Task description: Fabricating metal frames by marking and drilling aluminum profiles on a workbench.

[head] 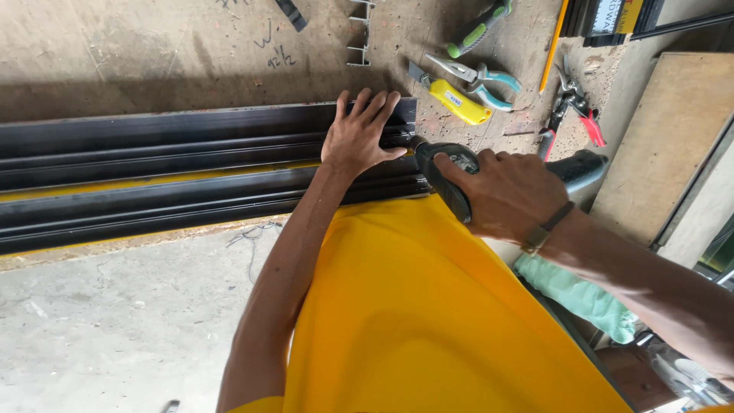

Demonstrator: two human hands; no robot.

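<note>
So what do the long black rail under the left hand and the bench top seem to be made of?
The long black rail looks like extruded metal, probably aluminium with a dark glossy coating: straight ribbed channels catching long highlights. The bench top looks like bare plywood or board: matt tan, scuffed, pitted and pencil-marked. The left hand lies flat on the rail.

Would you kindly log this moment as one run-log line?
left hand: flat on black profile | right hand: grips drill, bit at profile end | pliers, knife beside

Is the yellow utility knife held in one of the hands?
No, the yellow utility knife lies on the workbench, while the right hand grips a drill and the left hand presses the black profile.
</note>
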